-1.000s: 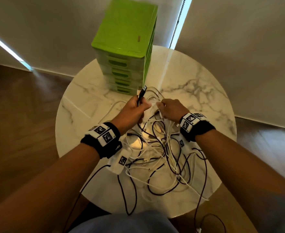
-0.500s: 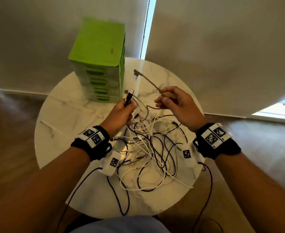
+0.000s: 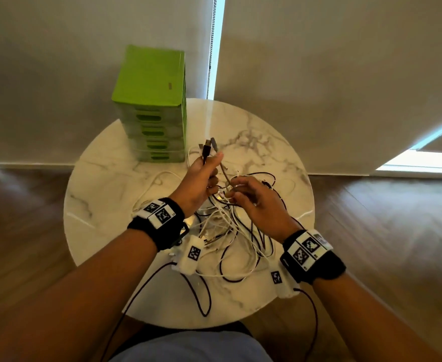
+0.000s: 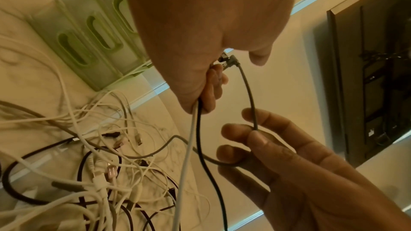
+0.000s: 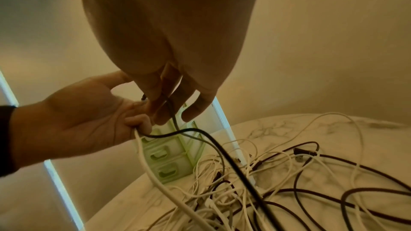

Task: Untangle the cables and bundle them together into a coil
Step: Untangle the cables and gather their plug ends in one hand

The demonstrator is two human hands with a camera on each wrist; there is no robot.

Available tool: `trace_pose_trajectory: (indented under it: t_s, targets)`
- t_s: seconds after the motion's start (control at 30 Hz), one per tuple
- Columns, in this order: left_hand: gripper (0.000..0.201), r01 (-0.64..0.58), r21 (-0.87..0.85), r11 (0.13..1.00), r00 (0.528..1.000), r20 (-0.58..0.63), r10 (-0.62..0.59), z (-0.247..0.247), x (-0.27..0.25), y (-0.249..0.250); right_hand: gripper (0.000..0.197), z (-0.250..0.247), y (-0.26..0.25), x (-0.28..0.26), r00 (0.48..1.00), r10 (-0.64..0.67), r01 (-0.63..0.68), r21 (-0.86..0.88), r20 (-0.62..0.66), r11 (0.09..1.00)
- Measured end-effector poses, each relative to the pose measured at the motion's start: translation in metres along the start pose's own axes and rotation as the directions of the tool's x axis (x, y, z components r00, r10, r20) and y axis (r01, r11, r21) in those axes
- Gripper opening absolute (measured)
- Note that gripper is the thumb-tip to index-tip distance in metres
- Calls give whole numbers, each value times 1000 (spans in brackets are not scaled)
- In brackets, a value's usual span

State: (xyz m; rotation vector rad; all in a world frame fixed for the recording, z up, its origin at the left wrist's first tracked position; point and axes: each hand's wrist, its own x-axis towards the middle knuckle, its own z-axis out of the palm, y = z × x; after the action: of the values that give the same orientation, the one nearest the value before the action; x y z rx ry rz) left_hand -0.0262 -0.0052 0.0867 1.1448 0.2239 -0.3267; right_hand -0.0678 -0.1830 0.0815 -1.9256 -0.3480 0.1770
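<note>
Centrally on the round marble table (image 3: 105, 189), a tangle of white and black cables (image 3: 230, 231) is seen, spread from the middle toward the near edge, with one black loop (image 3: 201, 296) lying close to the near rim. A green drawer unit (image 3: 152, 105) is stood at the far left edge of the table, just beside the far end of the tangle.

The left hand (image 3: 199, 184) is held raised over the middle of the table. Its fingers are curled into a fist round a black cable (image 4: 206, 147) and a white cable (image 4: 186, 155), both of which are seen in the left wrist view to hang from the bottom of the fist down into the tangle. Plug ends (image 3: 208, 147) are seen protruding above the fist, with the thumb laid up alongside them.

The right hand (image 3: 256, 202) is held just beside the left, toward the right edge. A grey cable (image 4: 249, 94) is pinched between its thumb and forefinger; the remaining fingers (image 4: 231, 152) are loosely curled and slightly spread. The grey cable is seen to arc from this pinch up to an angled plug (image 4: 231, 59) at the left fist, and on the other side to trail down into the tangle.

Marker-tagged wristbands (image 3: 159, 215) are worn on both wrists
</note>
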Motion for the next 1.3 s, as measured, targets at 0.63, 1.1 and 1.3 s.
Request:
trace_pose_trajectory:
  t_s: [0.63,1.1,1.3]
  targets:
    - [33,-195,-46,980,980,35,197,-37,-32,42,14,7,37,27,893,146,128,-552,425,824]
    - [45,-67,543,837,998,19,67,-41,-38,27,39,6,-2,42,995,-43,73,-347,94,935]
    - [38,-191,253,949,981,23,191,-17,-28,24,37,28,-16,37,969,-73,142,-287,238,947]
